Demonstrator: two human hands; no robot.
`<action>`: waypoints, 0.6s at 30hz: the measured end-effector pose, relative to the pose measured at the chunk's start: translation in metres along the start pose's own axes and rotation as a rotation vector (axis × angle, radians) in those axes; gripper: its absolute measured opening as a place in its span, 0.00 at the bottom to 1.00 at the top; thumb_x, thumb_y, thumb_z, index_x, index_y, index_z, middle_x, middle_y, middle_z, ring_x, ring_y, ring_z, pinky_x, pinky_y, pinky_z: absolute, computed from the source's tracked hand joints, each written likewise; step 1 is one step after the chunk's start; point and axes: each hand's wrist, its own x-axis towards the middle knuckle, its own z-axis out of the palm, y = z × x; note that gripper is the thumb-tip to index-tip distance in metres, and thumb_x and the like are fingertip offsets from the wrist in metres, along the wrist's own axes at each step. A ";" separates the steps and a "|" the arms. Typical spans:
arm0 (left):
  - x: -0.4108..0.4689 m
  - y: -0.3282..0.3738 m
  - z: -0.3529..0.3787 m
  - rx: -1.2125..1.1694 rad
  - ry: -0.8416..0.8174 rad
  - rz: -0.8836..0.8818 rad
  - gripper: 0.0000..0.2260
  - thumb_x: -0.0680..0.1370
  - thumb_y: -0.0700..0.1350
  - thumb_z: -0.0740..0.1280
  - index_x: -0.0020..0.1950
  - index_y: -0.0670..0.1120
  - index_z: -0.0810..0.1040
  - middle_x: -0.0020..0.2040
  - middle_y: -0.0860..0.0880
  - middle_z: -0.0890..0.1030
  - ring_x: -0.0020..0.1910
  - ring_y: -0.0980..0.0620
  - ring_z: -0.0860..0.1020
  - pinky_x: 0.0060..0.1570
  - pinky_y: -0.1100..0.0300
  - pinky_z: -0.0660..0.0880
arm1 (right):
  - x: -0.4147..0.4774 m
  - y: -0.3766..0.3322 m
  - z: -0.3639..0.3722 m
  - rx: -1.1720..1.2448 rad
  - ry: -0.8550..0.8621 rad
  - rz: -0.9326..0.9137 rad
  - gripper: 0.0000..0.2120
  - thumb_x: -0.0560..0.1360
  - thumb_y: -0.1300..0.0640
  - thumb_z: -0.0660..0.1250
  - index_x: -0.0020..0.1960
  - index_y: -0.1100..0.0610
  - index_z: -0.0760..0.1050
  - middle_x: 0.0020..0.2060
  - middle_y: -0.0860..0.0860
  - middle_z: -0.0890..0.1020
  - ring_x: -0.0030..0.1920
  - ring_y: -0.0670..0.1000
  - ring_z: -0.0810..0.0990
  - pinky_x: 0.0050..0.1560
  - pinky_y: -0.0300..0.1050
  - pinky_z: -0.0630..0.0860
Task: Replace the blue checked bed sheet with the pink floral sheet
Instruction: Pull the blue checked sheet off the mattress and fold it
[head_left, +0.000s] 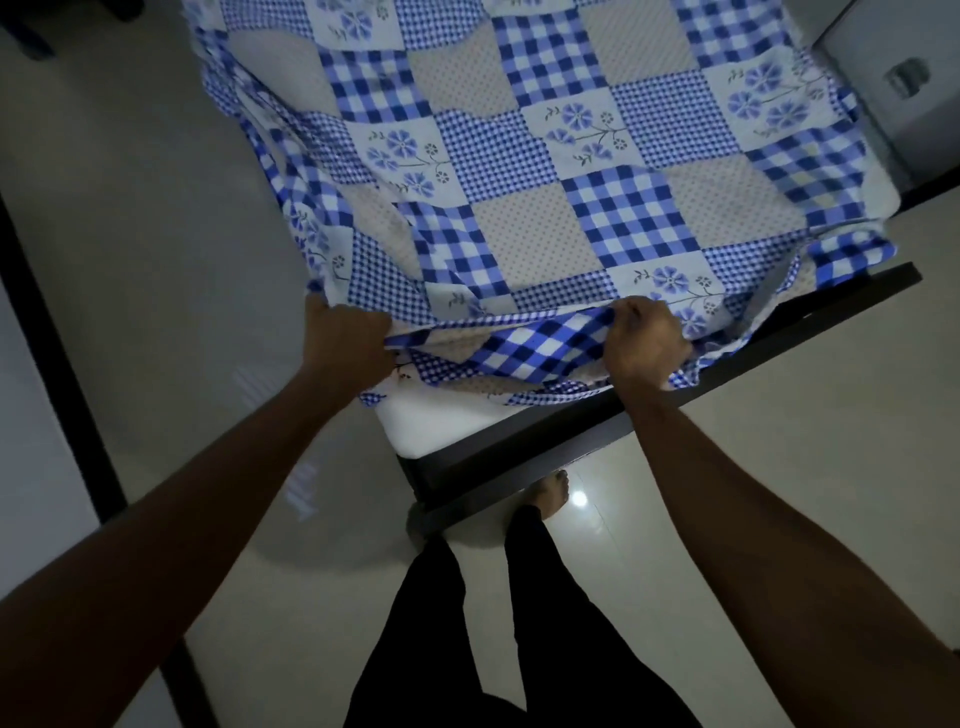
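Blue checked bed sheet (545, 171) is being held at its edge by the left hand (348, 348) and the right hand (644, 343), fingers curled tight on it, probably to pull it off.

The light is dim, cool and grey throughout. The sheet (545, 171) is the brightest area, sharp at its middle, softer and smeared toward its far corners. Just below the sheet, 1 small round glare spot (578, 500) shines on the glossy floor (753, 467). Left of the sheet, faint streaked reflections (304, 488) show. The 2 arms (208, 493) below it are underexposed, nearly featureless. Wide-angle distortion bends straight lines left and right of the sheet.
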 end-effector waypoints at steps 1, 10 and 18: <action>0.005 -0.007 -0.008 -0.016 0.056 -0.013 0.07 0.72 0.49 0.70 0.41 0.46 0.79 0.36 0.45 0.79 0.42 0.42 0.79 0.62 0.43 0.62 | 0.002 -0.008 -0.001 0.012 0.026 0.091 0.14 0.82 0.50 0.59 0.53 0.53 0.82 0.50 0.56 0.82 0.53 0.62 0.80 0.54 0.57 0.73; 0.054 -0.024 -0.063 -0.409 0.318 0.013 0.14 0.70 0.47 0.58 0.45 0.37 0.75 0.36 0.39 0.75 0.36 0.39 0.73 0.34 0.51 0.66 | -0.103 -0.071 0.013 0.208 -0.177 -0.586 0.07 0.79 0.55 0.66 0.50 0.58 0.80 0.43 0.56 0.81 0.43 0.58 0.78 0.44 0.56 0.77; 0.075 -0.034 -0.058 -0.600 0.276 0.120 0.09 0.64 0.43 0.59 0.41 0.43 0.72 0.37 0.36 0.77 0.32 0.47 0.65 0.33 0.54 0.59 | -0.145 -0.110 0.085 0.065 -0.508 -0.807 0.23 0.74 0.64 0.62 0.68 0.61 0.77 0.60 0.59 0.82 0.59 0.62 0.81 0.58 0.59 0.80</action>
